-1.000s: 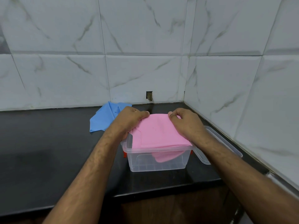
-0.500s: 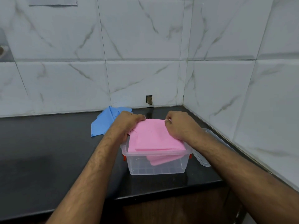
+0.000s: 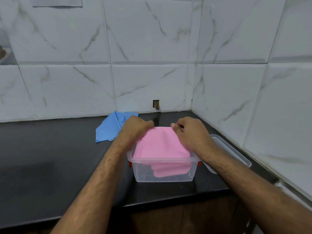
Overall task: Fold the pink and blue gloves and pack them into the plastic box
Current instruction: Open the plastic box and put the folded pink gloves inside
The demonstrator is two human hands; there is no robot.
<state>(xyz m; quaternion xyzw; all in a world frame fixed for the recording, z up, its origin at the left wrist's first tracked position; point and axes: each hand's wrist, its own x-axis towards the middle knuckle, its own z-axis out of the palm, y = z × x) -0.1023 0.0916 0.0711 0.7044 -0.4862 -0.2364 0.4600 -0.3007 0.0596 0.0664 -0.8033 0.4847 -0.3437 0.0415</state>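
Observation:
A folded pink glove [image 3: 161, 146] lies partly inside the clear plastic box [image 3: 163, 176] on the black counter, its far end raised above the rim and its folded layers showing through the front wall. My left hand [image 3: 135, 127] grips the glove's far left corner with curled fingers. My right hand [image 3: 189, 132] pinches the far right corner. A blue glove [image 3: 109, 129] lies loose and crumpled on the counter behind my left hand, near the wall.
The box's clear lid [image 3: 231, 152] lies on the counter to the right of the box, close to the tiled side wall. Tiled walls meet in a corner behind. The black counter [image 3: 50, 157] stretches to the left; its front edge runs just before the box.
Both hands have drawn the pink glove's far edge back and down, so more of it sits inside the box. The blue glove has not moved.

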